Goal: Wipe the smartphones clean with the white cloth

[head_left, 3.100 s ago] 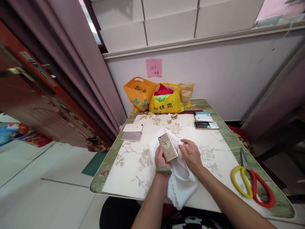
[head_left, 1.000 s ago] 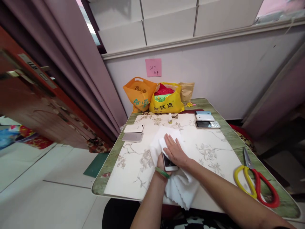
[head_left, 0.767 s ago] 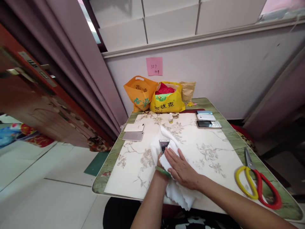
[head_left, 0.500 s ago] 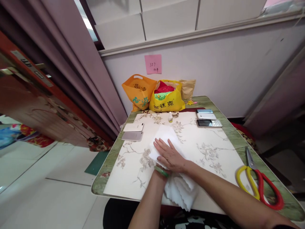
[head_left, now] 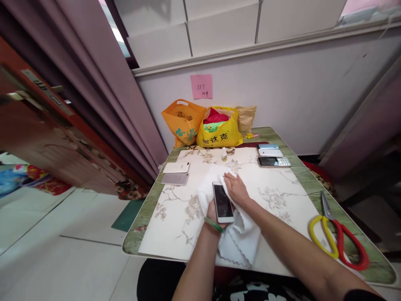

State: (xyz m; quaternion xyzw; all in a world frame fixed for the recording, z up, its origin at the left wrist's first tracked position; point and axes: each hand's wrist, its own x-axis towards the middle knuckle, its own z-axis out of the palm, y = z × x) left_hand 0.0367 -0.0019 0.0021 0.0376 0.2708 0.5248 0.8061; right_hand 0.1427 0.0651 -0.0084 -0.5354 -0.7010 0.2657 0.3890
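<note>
A white smartphone (head_left: 223, 202) with a dark, marked screen lies face up in my left hand (head_left: 212, 214), whose fingers go underneath it. A white cloth (head_left: 239, 246) with a scalloped edge spreads around and below the phone, over the front of the table. My right hand (head_left: 237, 189) is at the phone's upper right side, its fingers bent over a fold of the cloth. A green bangle (head_left: 213, 225) circles my left wrist.
Two phones (head_left: 175, 173) lie at the left, and several more, one a keypad phone (head_left: 275, 161), at the right. Red-and-yellow scissors (head_left: 338, 240) rest at the right edge. A small bottle (head_left: 224, 154), an orange bag (head_left: 184, 123) and a yellow bag (head_left: 219, 131) stand at the back.
The phone, covered by the cloth and my right hand before, now shows its screen. My right hand has moved to the right and slightly up, drawing the cloth off the screen.
</note>
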